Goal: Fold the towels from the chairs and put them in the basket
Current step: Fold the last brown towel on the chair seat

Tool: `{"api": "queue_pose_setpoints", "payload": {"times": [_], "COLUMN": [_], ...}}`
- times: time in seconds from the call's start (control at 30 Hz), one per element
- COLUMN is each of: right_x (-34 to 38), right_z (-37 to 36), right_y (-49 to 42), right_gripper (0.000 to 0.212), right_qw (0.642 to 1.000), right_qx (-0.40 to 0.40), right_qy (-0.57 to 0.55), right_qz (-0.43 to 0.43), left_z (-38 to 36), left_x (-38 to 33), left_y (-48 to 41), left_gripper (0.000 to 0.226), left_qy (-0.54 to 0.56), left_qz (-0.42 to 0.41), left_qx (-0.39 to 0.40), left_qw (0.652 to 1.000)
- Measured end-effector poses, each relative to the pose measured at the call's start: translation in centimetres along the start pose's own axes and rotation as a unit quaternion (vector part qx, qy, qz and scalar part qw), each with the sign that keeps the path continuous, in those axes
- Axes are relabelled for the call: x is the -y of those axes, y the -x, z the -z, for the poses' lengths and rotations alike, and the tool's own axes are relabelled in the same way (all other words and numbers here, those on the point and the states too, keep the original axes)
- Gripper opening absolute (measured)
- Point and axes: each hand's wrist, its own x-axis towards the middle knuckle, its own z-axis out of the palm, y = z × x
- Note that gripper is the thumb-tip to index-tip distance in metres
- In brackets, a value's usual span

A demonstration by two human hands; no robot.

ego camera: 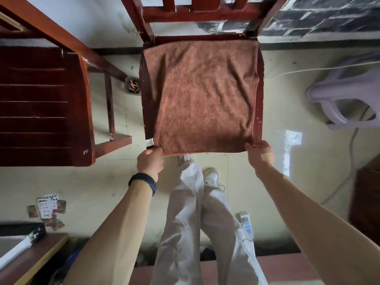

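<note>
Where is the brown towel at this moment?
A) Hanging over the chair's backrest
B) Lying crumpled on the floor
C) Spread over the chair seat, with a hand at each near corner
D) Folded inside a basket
C: the brown towel lies spread over the chair seat, and the left hand and the right hand each hold one of its near corners.
</note>
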Motion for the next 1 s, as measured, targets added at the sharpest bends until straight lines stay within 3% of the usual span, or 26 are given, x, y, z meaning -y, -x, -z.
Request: {"api": "queue_pose_setpoints", "payload": {"times": [0.2,0.4,0.53,0.77,1.0], "right_x": [0.1,0.8,0.4,-1.1,-1.0], "right_z": [-0.2,0.4,0.6,0.9,1.5], "right_y": [-0.5,0.0,0.3,-0.2,-0.2], "right_gripper": [0.028,0.015,0.032,0.025,0.014], "right_qw": [0.999,0.999,0.998,0.996,0.996], "right_qx": [-0.002,0.025,0.006,0.041,0.031], "right_qy": [-0.026,0.037,0.059,-0.061,-0.043], "right_qz": [-0.035,0.008,0.037,0.054,0.066], "left_z": [0.9,1.4,1.1,0.7,0.9], "left_x": [0.2,0.2,0.2,0.4,1.2], "left_y": [-0.7,-0.9,-0.8,-0.4,-0.9], "left_gripper": [0.005,0.011,0.003,0.015,0.017], "left_qy": [0.006,-0.021,0.002,0.039,0.030], "left_qz": [-0.004,-0.007,0.003,0.046,0.013], "left_qx": [0.006,0.014,0.014,0.085,0.079], "left_qw": [1.000,1.000,1.000,0.995,0.996]}}
